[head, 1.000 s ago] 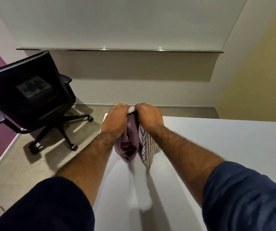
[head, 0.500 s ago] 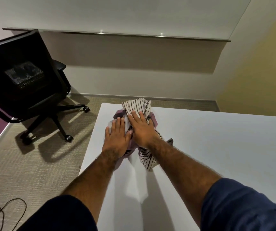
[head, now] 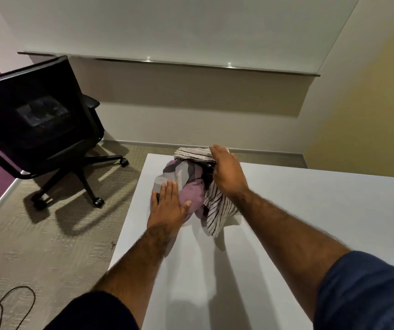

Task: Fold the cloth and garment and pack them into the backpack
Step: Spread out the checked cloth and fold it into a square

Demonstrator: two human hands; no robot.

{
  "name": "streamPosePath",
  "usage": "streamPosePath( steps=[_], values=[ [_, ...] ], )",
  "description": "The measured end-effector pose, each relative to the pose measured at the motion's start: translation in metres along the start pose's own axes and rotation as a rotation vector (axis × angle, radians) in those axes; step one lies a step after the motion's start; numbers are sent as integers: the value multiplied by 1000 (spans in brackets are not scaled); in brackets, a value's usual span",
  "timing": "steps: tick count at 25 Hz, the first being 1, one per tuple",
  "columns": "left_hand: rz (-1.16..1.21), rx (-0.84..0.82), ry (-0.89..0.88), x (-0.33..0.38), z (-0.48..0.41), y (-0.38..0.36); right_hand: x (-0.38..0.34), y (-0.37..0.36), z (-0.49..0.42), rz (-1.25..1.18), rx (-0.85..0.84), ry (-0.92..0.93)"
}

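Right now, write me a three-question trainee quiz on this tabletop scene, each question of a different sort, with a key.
1. True or false: the left hand lies flat and open against the purple and grey cloth.
2. Multiple choice: the right hand rests on
A. the bare white table
B. the striped garment
C. the black office chair
3. Fill in: the bundle of fabric sits near the table's far ____ corner, on the side nearest the chair.

Key
1. True.
2. B.
3. Left.
No backpack is in view in this picture.
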State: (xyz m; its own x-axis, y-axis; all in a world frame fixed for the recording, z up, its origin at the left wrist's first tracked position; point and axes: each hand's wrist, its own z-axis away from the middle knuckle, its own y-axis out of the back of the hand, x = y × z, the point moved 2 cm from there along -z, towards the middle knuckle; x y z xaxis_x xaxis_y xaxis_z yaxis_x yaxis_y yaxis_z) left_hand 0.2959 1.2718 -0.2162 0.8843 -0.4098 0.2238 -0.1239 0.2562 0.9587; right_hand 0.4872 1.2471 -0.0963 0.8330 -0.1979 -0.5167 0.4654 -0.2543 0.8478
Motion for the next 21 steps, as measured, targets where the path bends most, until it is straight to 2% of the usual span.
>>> streamPosePath(
  steps=[6, 11, 15, 19, 21],
  values=[
    [51, -20, -2, 22, 23, 30, -2, 86, 22, 75, 170, 12],
    [-21, -8, -32, 59, 54, 67, 3, 159, 58, 101, 267, -13],
    [47, 21, -105, 99, 96, 81, 11, 182, 109, 157, 82, 58],
    [65, -27, -179, 134, 142, 66, 40, 177, 178, 187, -328, 93],
    [52, -50, -172, 143, 166, 54, 62, 176, 211, 158, -429, 36]
  ],
)
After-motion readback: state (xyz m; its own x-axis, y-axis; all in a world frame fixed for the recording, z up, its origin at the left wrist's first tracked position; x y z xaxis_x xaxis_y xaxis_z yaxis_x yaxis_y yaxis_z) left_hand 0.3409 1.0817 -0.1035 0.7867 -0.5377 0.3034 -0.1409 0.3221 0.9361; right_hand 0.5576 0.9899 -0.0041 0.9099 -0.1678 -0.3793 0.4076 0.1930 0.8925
